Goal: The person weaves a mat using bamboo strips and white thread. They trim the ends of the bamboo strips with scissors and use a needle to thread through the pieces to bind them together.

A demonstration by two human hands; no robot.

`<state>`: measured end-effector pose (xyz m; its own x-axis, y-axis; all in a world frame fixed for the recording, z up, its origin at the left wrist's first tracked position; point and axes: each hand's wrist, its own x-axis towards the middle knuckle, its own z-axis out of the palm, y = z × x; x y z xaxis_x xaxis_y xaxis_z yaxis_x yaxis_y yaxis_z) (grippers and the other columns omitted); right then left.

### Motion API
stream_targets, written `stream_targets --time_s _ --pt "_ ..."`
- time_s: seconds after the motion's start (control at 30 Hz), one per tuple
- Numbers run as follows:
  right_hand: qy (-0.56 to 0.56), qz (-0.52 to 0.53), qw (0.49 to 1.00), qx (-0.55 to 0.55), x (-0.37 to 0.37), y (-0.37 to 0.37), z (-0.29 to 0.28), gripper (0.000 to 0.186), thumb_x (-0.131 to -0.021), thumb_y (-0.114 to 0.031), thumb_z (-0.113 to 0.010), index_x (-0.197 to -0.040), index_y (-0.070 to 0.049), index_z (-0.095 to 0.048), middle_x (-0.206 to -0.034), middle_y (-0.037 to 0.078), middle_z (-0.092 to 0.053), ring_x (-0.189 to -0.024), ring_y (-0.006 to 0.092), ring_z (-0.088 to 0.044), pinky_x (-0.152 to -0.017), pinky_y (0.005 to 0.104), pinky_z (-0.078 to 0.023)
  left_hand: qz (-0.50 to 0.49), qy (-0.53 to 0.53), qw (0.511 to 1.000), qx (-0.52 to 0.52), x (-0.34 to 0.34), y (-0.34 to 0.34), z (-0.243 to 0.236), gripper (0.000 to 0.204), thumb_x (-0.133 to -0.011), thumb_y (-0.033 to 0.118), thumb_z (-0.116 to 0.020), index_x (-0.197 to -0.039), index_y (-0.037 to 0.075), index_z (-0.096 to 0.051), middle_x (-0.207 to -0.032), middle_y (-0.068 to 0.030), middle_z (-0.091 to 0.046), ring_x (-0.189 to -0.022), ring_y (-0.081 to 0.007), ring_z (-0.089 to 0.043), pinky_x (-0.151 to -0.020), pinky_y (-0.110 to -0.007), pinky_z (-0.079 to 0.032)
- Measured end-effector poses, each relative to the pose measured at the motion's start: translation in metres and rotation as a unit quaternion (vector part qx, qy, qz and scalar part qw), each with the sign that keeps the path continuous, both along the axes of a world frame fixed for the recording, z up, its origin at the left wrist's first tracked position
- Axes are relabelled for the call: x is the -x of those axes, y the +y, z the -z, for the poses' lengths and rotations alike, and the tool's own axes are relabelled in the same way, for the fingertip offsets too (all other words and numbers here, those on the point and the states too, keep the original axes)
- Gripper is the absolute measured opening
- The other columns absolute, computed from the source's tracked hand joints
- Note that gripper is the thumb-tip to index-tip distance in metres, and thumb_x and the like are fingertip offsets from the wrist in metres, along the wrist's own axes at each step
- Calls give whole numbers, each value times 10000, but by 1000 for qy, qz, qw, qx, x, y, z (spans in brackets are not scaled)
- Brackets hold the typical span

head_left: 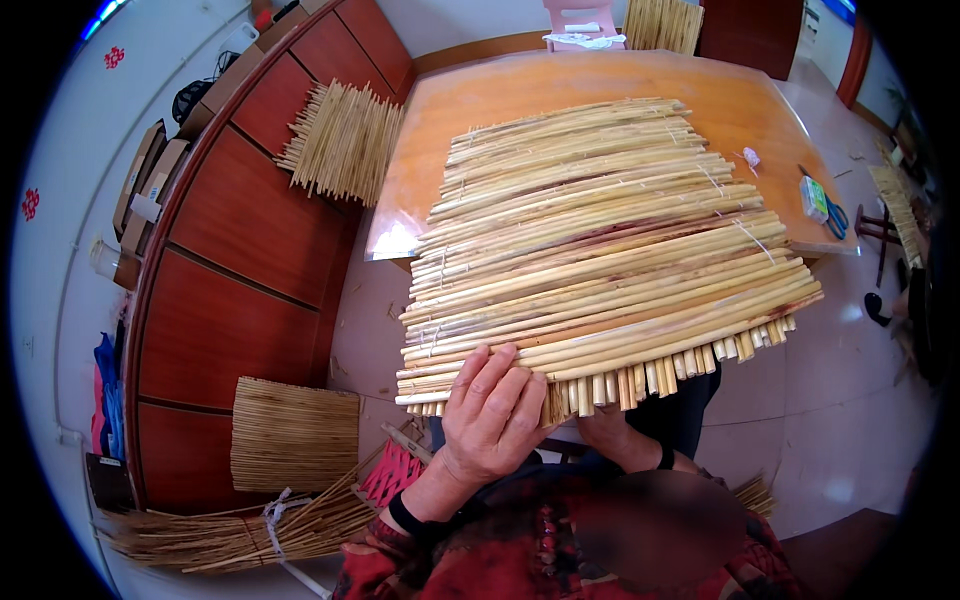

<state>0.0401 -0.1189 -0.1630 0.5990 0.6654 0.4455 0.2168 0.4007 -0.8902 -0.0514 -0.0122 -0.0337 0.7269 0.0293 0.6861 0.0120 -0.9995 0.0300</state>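
Note:
A large mat of pale straw-like stalks lies over the table and juts past its near edge toward me. White string ties its stalks in rows near both sides. Under its near edge, the cut ends of a crosswise layer of stalks poke out. My left hand grips the near edge left of the middle, fingers bent over the top stalks; its thumb is hidden. Below the edge, right of my left hand, is my right hand; the mat covers its fingers, so its grip does not show.
On the orange-brown table lie blue-handled scissors, a small green-and-white box and a ball of string. Stalk mats lean by the red cabinet. A tied stalk bundle lies lower left. A pink chair stands beyond.

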Motion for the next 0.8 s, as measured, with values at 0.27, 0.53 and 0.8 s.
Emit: stream_targets --time_s 0.27,0.53,0.8 --pt "-60 90 994 -33 8 9 -7 203 -850 -43 -528 -1038 -49 -604 -1015 57 -609 -937 168 -570 -828 314 -443 -8 5 1000 -27 1 -2 -2 381 -716 203 -703 -987 -20 -556 -993 -143 -529 -944 -320 -568 -825 -447 -474" --pt "6 18 999 -46 12 6 -9 214 -803 -59 -570 -1012 -28 -601 -940 126 -611 -883 263 -585 -788 355 -450 -5 2 999 -46 1 -2 1 374 -749 218 -679 -995 -30 -544 -999 -154 -521 -945 -334 -563 -822 -455 -467" --pt "41 0 999 15 13 0 -30 153 -794 -58 -577 -928 5 -614 -771 112 -629 -693 189 -618 -615 311 -480 -8 -36 999 -31 0 -1 1 326 -741 207 -645 -956 -31 -586 -935 -138 -551 -936 -322 -578 -830 -457 -465"
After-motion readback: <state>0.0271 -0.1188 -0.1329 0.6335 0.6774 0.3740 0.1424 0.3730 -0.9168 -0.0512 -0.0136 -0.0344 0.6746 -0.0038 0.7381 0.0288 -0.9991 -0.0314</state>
